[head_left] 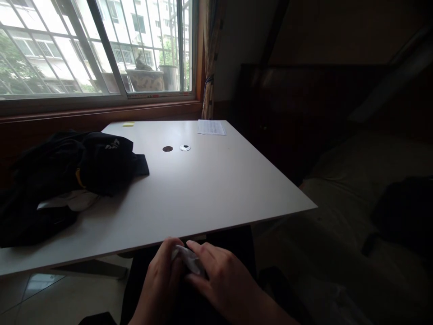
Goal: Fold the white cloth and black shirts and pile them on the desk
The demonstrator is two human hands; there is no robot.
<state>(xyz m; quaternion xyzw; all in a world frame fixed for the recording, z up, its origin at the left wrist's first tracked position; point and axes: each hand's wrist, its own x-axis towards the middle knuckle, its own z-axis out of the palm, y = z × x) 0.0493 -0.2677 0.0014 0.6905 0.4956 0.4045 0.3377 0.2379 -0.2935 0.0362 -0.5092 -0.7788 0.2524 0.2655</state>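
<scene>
Both of my hands are low in the picture, just below the near edge of the white table (203, 189). My left hand (158, 284) and my right hand (223, 280) are closed together around a small pale crumpled thing (187, 259), perhaps cloth or paper; I cannot make out what it is. They rest over my dark-clothed lap.
A heap of black clothing (67, 176) with a white piece lies on the table's left side. A dark hole (168, 149) and a round cap (185, 147) sit mid-table, a paper sheet (211, 127) and a yellow note (128, 124) at the far edge. A dark sofa (355, 203) is to the right.
</scene>
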